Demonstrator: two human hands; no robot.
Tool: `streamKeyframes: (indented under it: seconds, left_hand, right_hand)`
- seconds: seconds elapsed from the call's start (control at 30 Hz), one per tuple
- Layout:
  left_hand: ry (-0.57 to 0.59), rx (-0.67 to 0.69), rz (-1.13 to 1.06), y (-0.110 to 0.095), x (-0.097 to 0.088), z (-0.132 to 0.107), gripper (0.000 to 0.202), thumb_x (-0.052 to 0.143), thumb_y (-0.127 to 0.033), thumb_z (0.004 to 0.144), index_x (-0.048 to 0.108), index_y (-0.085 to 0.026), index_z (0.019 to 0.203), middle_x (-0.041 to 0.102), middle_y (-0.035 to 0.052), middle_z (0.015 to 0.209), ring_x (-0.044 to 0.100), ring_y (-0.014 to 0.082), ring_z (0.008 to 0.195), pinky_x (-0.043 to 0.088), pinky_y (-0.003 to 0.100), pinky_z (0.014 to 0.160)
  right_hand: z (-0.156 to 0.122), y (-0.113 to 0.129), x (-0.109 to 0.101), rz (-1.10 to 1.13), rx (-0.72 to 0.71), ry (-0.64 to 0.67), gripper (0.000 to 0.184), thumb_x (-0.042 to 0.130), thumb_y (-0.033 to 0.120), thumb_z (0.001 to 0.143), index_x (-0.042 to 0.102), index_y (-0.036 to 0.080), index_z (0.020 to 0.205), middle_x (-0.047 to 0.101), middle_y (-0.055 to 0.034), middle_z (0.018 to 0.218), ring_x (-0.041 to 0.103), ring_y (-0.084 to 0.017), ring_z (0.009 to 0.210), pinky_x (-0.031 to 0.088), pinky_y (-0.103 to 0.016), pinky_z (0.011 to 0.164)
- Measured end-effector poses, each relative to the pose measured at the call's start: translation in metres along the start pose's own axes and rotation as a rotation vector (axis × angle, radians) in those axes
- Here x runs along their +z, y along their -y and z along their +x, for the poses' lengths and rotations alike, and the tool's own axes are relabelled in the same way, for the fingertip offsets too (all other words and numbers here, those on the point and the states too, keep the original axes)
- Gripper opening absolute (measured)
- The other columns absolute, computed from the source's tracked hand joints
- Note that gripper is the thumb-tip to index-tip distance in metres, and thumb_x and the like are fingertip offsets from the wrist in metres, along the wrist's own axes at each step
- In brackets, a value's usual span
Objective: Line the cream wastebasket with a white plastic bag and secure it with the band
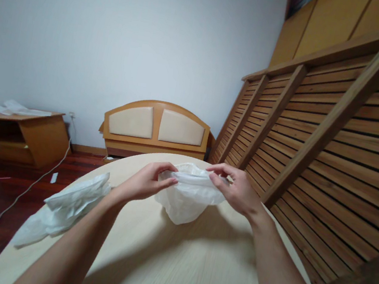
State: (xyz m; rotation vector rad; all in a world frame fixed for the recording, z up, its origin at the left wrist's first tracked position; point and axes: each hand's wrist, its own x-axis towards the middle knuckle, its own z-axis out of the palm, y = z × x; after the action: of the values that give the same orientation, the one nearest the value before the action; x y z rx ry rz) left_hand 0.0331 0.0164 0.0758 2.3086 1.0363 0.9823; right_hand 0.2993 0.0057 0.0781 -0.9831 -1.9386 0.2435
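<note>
A thin white plastic bag (189, 198) hangs between both my hands above a round pale wooden table (189, 269). My left hand (148, 181) pinches the bag's left upper edge, fingers closed on it. On the right upper edge my right hand (235, 187) grips the same bag with curled fingers. The bag sags down between them and its bottom touches or nearly touches the tabletop. A second white plastic bag (64, 208) lies crumpled on the table's left edge, beside my left forearm.
Slatted wooden bed frames (322, 136) lean against the wall on the right, close to the table. A wooden headboard (157, 129) stands at the far wall. At left a low wooden cabinet (15, 131) bears white bags. A white cable (18, 195) crosses the dark floor.
</note>
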Motion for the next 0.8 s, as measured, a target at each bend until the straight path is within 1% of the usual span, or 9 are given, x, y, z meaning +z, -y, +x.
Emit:
streamKeyframes:
  seconds: [0.07,0.13,0.23,0.33,0.4,0.5,0.63,0.73,0.8]
  left_hand:
    - [-0.031,0.059,-0.014,-0.003,0.002,-0.001,0.026,0.065,-0.041,0.085,0.068,-0.017,0.098,0.071,0.0054,0.097,0.061,0.0191,0.087,0.048,0.029,0.079]
    - [-0.032,0.107,-0.04,-0.007,0.004,-0.001,0.022,0.065,-0.036,0.086,0.067,-0.017,0.096,0.069,0.0046,0.092,0.059,0.0173,0.083,0.047,0.027,0.075]
    - [-0.017,0.134,-0.073,-0.013,0.008,-0.003,0.018,0.065,-0.032,0.086,0.066,-0.016,0.095,0.066,0.0041,0.087,0.056,0.0152,0.076,0.045,0.025,0.07]
    - [-0.003,0.15,-0.098,-0.016,0.009,-0.006,0.018,0.066,-0.031,0.086,0.065,-0.017,0.097,0.066,0.0044,0.09,0.056,0.0157,0.079,0.045,0.026,0.072]
    - [0.021,0.156,-0.105,-0.017,0.009,-0.007,0.021,0.068,-0.031,0.085,0.065,-0.018,0.101,0.067,0.0043,0.093,0.057,0.0161,0.081,0.045,0.026,0.074]
    - [0.058,0.141,-0.101,-0.019,0.009,-0.009,0.03,0.073,-0.034,0.083,0.065,-0.018,0.106,0.067,0.0041,0.096,0.057,0.0163,0.084,0.045,0.027,0.075]
    - [0.062,0.129,-0.129,-0.025,0.006,-0.011,0.034,0.073,-0.04,0.083,0.065,-0.018,0.107,0.068,0.0061,0.1,0.059,0.0174,0.088,0.048,0.028,0.079]
    - [0.057,0.135,-0.127,-0.029,0.003,-0.012,0.032,0.069,-0.04,0.086,0.065,-0.018,0.11,0.068,0.0072,0.105,0.061,0.017,0.09,0.05,0.029,0.082]
    - [0.058,0.136,-0.094,-0.029,0.001,-0.013,0.03,0.064,-0.038,0.089,0.064,-0.019,0.112,0.068,0.0067,0.105,0.061,0.0163,0.089,0.05,0.029,0.082]
  right_hand:
    - [0.0,0.006,0.0,-0.043,-0.017,0.075,0.028,0.06,0.044,0.091,0.075,0.022,0.099,0.074,-0.0042,0.089,0.066,-0.018,0.077,0.05,-0.029,0.068]
    - [0.0,0.011,0.004,-0.068,-0.06,0.119,0.028,0.06,0.045,0.091,0.076,0.023,0.098,0.074,-0.004,0.09,0.065,-0.018,0.079,0.05,-0.03,0.071]
    - [-0.001,0.017,0.01,-0.068,-0.112,0.148,0.022,0.063,0.041,0.09,0.075,0.023,0.095,0.073,-0.0031,0.088,0.065,-0.018,0.08,0.05,-0.031,0.075]
    - [-0.002,0.02,0.015,-0.025,-0.123,0.205,0.015,0.066,0.036,0.089,0.074,0.023,0.092,0.073,-0.0016,0.088,0.065,-0.017,0.084,0.05,-0.03,0.078]
    - [-0.002,0.02,0.015,-0.007,-0.111,0.244,0.013,0.065,0.033,0.089,0.073,0.023,0.088,0.072,-0.0004,0.085,0.065,-0.016,0.081,0.049,-0.028,0.076]
    - [-0.003,0.019,0.013,0.001,-0.073,0.257,0.014,0.062,0.031,0.091,0.071,0.022,0.085,0.072,0.0005,0.081,0.065,-0.015,0.076,0.048,-0.027,0.072]
    - [-0.004,0.019,0.01,0.024,-0.041,0.25,0.017,0.06,0.034,0.092,0.069,0.021,0.086,0.072,-0.0006,0.082,0.065,-0.016,0.076,0.048,-0.028,0.07]
    - [-0.005,0.019,0.007,0.03,-0.047,0.285,0.017,0.059,0.033,0.092,0.069,0.02,0.086,0.071,-0.0004,0.081,0.065,-0.015,0.074,0.048,-0.027,0.069]
    - [-0.005,0.019,0.004,0.03,-0.039,0.28,0.017,0.059,0.033,0.092,0.069,0.02,0.087,0.071,-0.0011,0.081,0.065,-0.016,0.075,0.048,-0.027,0.069]
